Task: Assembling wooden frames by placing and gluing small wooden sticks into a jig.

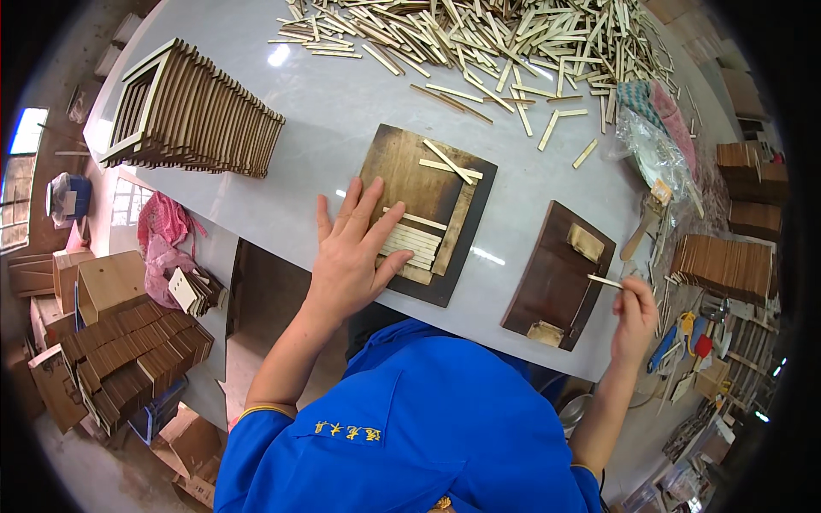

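My left hand (344, 261) lies with fingers spread on a wooden board with raised edges (389, 167). Under and beside its thumb and index finger, several pale wood strips (412, 243) lie side by side in a row. Two loose strips (448, 161) rest crossed near the board's far end. To the right, my right hand (635, 318) pinches a thin wood strip (604, 280) between thumb and fingers. The strip's tip is over a dark brown board (540, 286), which carries two pale, worn patches or pads (585, 243); whether the tip touches the board I cannot tell.
A large heap of loose strips (487, 38) covers the table's far side. A row of stacked slatted wooden frames (201, 115) stands at far left. Clear plastic wrap (637, 141) and a flat brush (641, 229) lie at right. Bundled wood pieces (137, 355) sit beyond the table at lower left.
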A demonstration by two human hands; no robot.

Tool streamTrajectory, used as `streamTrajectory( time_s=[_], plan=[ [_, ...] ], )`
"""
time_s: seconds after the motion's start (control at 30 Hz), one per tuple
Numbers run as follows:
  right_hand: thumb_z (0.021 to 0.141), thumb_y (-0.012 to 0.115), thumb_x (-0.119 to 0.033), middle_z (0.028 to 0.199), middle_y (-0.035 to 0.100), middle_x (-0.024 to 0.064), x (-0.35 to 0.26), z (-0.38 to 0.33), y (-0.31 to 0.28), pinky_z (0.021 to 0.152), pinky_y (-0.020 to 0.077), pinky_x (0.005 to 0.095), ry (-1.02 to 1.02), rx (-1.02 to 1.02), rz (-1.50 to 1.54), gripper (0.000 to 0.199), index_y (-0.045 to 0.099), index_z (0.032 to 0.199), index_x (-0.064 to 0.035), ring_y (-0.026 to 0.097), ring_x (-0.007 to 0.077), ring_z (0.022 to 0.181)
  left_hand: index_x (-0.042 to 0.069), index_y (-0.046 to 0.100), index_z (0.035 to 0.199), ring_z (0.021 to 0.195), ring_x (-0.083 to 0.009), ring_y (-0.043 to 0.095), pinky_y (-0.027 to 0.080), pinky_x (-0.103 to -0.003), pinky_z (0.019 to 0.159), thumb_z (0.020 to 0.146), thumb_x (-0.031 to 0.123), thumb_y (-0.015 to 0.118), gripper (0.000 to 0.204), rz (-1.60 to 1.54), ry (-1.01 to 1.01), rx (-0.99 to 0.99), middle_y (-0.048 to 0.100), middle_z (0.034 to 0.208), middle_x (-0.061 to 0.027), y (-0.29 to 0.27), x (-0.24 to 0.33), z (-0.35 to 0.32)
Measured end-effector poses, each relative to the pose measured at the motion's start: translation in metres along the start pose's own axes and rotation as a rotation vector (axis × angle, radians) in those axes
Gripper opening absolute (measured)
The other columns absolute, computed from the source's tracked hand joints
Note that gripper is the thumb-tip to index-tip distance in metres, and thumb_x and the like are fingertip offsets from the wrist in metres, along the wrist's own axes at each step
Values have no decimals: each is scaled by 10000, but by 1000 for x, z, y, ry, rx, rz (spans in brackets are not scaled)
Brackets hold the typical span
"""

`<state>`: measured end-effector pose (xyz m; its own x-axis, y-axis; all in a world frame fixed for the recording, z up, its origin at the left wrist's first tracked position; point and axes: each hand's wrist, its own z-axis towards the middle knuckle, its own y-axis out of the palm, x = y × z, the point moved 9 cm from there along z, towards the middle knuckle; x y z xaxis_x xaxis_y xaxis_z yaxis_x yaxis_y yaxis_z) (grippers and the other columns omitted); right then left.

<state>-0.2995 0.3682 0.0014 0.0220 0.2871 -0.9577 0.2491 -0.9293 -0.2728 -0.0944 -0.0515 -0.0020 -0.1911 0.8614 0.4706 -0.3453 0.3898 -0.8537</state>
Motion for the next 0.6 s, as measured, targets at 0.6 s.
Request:
streamTrajectory(
  time_s=[0.6],
  plan=[
    [924, 638, 39, 1211, 697, 95, -63, -18, 59, 896, 534, 332, -500, 49, -794, 229, 736, 1114, -44, 668, 253, 1066, 119, 689, 1368, 1544, -349, 412, 176, -635, 1273, 921, 375, 762, 520, 10, -17, 28, 536, 1593, -127, 3, -1, -3]
  ],
)
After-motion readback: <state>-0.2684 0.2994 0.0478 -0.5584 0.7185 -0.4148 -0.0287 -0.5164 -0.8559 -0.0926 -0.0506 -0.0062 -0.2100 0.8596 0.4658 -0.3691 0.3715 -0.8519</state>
